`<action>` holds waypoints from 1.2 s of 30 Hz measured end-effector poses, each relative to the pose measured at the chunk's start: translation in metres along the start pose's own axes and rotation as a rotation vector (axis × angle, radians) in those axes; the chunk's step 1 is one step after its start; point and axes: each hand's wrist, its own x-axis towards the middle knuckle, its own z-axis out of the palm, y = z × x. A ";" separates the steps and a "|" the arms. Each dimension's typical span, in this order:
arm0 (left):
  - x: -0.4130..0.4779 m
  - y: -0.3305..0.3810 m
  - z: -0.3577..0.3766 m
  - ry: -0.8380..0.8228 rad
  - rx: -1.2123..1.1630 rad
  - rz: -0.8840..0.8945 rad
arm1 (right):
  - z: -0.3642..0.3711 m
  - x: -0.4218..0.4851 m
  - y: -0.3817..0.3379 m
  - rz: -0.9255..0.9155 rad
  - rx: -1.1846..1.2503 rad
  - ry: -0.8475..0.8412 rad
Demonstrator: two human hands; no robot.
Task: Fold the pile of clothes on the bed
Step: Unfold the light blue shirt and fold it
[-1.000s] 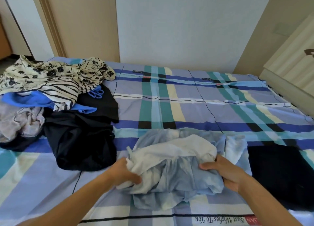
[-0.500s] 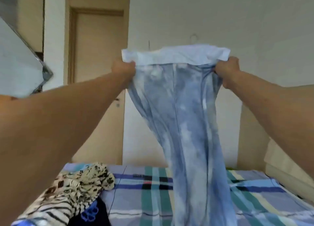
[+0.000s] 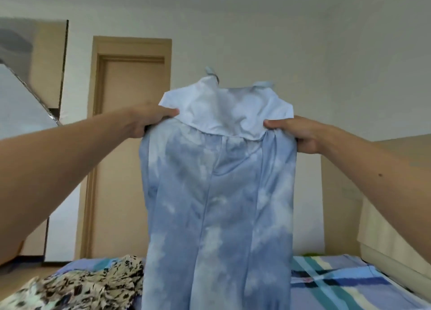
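I hold the pale blue tie-dye dress [image 3: 217, 193] up in the air, spread between both hands and hanging straight down, its hem out of view below; my left hand [image 3: 151, 120] grips the dress at its upper left edge, thumb laid over the cloth and fingers curled behind it; my right hand [image 3: 300, 134] grips the upper right edge likewise, thumb on the front and fingers tucked behind; above the two grips the dress's white top panel [image 3: 224, 109] stands up loosely, creased in the middle, with two thin straps [image 3: 211, 73] poking up from it; below and behind the dress lies the bed [image 3: 349, 284], its blue, teal and cream checked sheet showing to the right of the dress; to the lower left of the dress a cream garment with black floral print [image 3: 88, 286] lies crumpled on the bed; behind the dress to its left stands a closed tan door [image 3: 130, 123].
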 end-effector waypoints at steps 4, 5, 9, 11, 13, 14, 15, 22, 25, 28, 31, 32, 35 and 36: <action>-0.015 -0.042 -0.007 -0.144 -0.117 -0.096 | 0.003 -0.010 0.037 -0.004 0.087 -0.104; -0.016 -0.051 -0.009 -0.159 -0.143 -0.130 | 0.005 -0.009 0.043 0.018 0.087 -0.102; -0.018 -0.082 0.003 -0.132 -0.097 -0.330 | 0.020 0.002 0.072 0.243 0.007 0.018; -0.023 -0.089 0.016 -0.091 -0.004 -0.437 | 0.033 0.004 0.080 0.353 -0.099 0.090; -0.030 -0.088 0.031 -0.044 0.028 -0.477 | 0.050 -0.001 0.079 0.381 -0.165 0.117; -0.033 -0.087 0.039 -0.015 0.021 -0.449 | 0.060 -0.005 0.075 0.357 -0.153 0.125; -0.034 -0.082 0.046 0.023 0.020 -0.381 | 0.068 -0.006 0.068 0.302 -0.090 0.128; -0.072 -0.032 0.081 -0.266 -0.292 0.117 | 0.144 -0.045 0.000 -0.140 0.187 -0.195; -0.077 -0.046 0.074 -0.277 -0.287 0.281 | 0.135 -0.055 -0.009 -0.182 0.201 -0.397; -0.081 -0.065 0.066 -0.091 -0.319 0.226 | 0.127 -0.066 -0.005 -0.329 0.210 -0.253; -0.087 -0.074 0.062 -0.070 -0.376 0.158 | 0.124 -0.074 0.022 -0.519 -0.002 0.095; -0.090 -0.075 0.060 -0.071 -0.385 0.154 | 0.123 -0.076 0.036 -0.522 -0.044 0.140; -0.096 -0.076 0.051 -0.069 -0.413 0.161 | 0.119 -0.090 0.087 -0.415 0.162 0.242; -0.098 -0.076 0.048 -0.060 -0.428 0.159 | 0.118 -0.095 0.105 -0.336 0.336 0.251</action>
